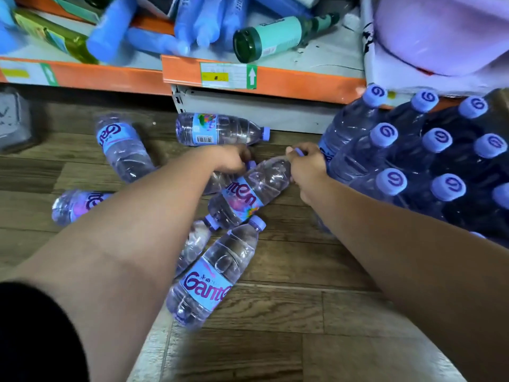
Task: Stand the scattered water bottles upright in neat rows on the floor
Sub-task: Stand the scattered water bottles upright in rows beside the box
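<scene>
Several clear water bottles with purple caps and blue labels lie scattered on the wooden floor [289, 312]. My right hand [307, 166] grips the neck of one tilted bottle [248, 197] at the centre. My left hand [231, 158] closes on the cap end of another bottle [217, 180], mostly hidden under my wrist. Other bottles lie near the shelf base [220, 129], at far left [122, 146], at left under my forearm [74, 205], and close to me [214, 274]. Upright bottles [413, 150] stand in rows at the right.
An orange-edged shelf [275, 78] runs across the back, holding a lying green bottle [278, 35], blue packages [192, 20] and a white-purple pack [440, 31]. A dark container [13, 119] sits on the floor at far left.
</scene>
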